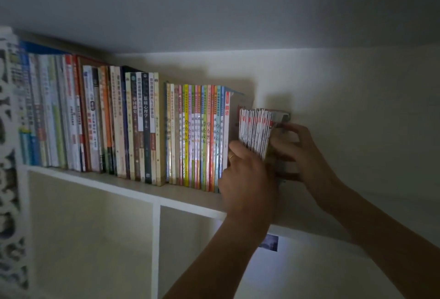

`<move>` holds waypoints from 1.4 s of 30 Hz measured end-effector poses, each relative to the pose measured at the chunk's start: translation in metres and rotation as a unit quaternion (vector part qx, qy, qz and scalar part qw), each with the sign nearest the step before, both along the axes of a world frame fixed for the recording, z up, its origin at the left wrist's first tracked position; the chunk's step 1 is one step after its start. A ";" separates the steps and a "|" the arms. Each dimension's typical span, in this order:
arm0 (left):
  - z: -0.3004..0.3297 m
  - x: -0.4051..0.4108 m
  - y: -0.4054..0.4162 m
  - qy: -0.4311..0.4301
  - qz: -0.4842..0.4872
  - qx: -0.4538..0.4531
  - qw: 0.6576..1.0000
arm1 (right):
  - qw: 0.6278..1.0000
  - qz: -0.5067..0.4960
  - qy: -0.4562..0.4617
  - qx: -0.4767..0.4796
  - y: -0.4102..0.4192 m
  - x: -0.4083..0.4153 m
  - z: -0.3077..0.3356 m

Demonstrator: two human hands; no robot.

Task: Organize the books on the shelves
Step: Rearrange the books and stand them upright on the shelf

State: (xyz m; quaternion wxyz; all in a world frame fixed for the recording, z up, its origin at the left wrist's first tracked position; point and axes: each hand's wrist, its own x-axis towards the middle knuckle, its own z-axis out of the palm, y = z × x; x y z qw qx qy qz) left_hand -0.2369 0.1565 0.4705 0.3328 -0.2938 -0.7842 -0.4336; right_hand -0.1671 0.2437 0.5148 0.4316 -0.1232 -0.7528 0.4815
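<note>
Both hands clasp a bundle of thin booklets (pixel 256 132) at the right end of the upper shelf (pixel 133 188). The left hand (pixel 245 175) curls around its front, and the right hand (pixel 300 153) grips its right side. A long row of upright books (pixel 197 136) stands just beside the bundle on its left. A small photo (pixel 269 242) lies below the shelf's right end.

Near the middle of the frame we read 基础心理学 down the dark spine (pixel 145 117) and 中国通史 on the brown spine (pixel 134 108) just left of it. Further right we make out 学会 at the head of the titles on the yellow spine (pixel 186 132) and the pink spine (pixel 209 132); the remaining lettering is too blurred for us.
</note>
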 end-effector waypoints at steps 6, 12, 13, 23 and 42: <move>0.003 0.014 -0.007 0.061 -0.097 -0.003 0.993 | 0.995 0.056 -0.069 0.044 -0.009 0.012 0.005; 0.005 -0.001 -0.012 -0.020 -0.065 0.035 0.997 | 0.991 0.024 -0.112 0.063 -0.010 -0.013 0.014; 0.005 -0.001 -0.014 -0.025 -0.056 0.025 0.998 | 0.990 0.014 -0.118 0.069 -0.010 -0.015 0.012; -0.001 -0.003 -0.078 0.041 -0.087 -0.046 0.994 | 0.989 0.002 -0.115 0.095 -0.016 -0.003 -0.002; 0.053 -0.033 -0.074 0.252 -0.133 0.022 0.958 | 0.918 0.038 -0.072 0.388 0.001 -0.004 0.044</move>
